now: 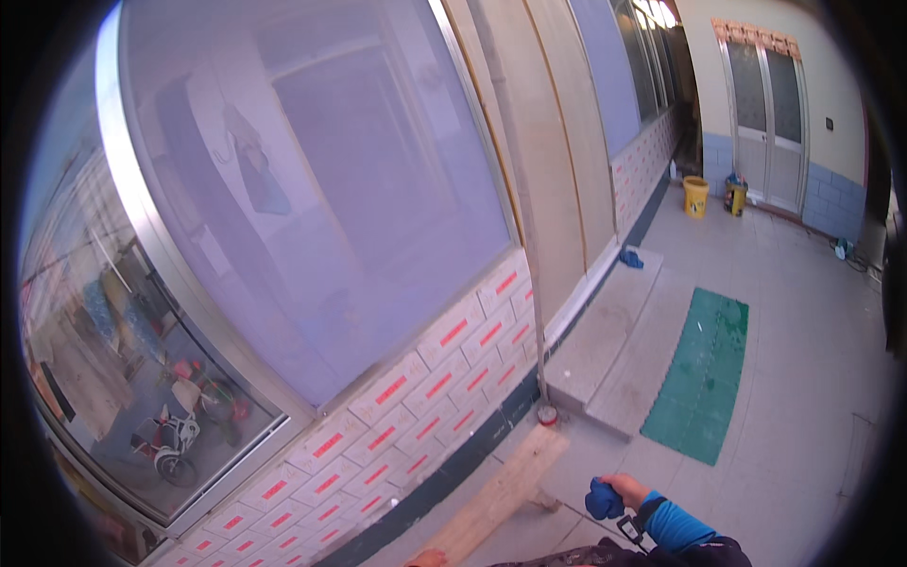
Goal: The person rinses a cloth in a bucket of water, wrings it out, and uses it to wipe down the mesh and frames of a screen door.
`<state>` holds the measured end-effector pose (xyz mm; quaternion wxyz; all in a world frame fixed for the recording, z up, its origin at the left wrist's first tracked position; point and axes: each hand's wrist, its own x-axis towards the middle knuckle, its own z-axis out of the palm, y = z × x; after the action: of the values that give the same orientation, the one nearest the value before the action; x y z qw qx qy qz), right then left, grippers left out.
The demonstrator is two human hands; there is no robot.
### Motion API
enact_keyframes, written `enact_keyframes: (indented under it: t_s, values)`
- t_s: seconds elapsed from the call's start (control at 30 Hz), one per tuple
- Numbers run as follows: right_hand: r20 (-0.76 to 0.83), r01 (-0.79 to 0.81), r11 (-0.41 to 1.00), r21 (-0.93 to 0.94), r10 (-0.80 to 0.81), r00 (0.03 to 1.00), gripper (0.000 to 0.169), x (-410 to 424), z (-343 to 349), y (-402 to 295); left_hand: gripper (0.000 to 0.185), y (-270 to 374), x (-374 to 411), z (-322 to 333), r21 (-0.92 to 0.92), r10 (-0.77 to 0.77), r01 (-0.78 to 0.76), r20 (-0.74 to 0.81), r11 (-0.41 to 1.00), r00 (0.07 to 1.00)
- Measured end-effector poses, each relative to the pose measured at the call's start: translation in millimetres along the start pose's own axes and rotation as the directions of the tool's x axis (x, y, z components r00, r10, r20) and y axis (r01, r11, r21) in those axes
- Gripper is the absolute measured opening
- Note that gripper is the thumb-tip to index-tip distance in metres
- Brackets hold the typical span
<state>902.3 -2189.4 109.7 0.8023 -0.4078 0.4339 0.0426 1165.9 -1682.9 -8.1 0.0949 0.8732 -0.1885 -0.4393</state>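
My right hand [629, 487] is closed around a bunched blue cloth [604, 499], held out over the tiled floor. A small dark device [629, 528] with a pale face hangs near the wrist, below the bright blue sleeve [677, 523]. At the bottom edge, only part of my left hand [428, 558] shows. It is at the near end of a long wooden plank bench [496, 489], and its fingers are mostly cut off by the frame. The bench runs along the foot of the wall, with a short leg visible underneath.
A tiled wall [390, 425] under large windows [340, 198] borders the left. Beyond the bench are a low two-level step [602, 333] with another blue cloth [631, 258], and a green floor mat [698, 375]. Yellow buckets [696, 198] stand near a double door [769, 127].
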Motion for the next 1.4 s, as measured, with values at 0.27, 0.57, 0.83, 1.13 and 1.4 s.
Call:
enact_keyframes:
  t_s: [0.27,0.57,0.83,1.13,1.4]
  values:
    - [-0.088,-0.102,0.976,-0.193,0.086,0.992,0.050,30.3,-11.2,47.9,0.051,-1.0,23.7,3.9,0.018,-0.031,0.030,0.043,0.999,0.999]
    - [0.031,-0.306,0.924,-0.229,0.321,0.947,0.065,94.4,55.5,121.4,0.070,-34.9,36.5,-9.7,0.099,-0.099,0.120,-0.201,0.988,0.975]
    - [0.108,-0.470,0.881,0.056,0.462,0.880,0.093,178.4,130.1,171.5,0.068,-59.4,102.7,-22.9,-0.052,-0.360,0.357,-0.204,0.933,0.911]
    - [0.140,-0.425,0.891,0.163,0.405,0.903,0.068,245.1,187.8,185.9,0.076,-98.9,140.6,-22.9,-0.190,-0.379,0.406,0.162,0.894,0.911]
    - [0.175,-0.531,0.825,0.192,0.504,0.846,0.057,250.1,181.0,186.6,0.079,-100.3,150.7,-1.4,-0.111,-0.440,0.476,0.248,0.872,0.863]
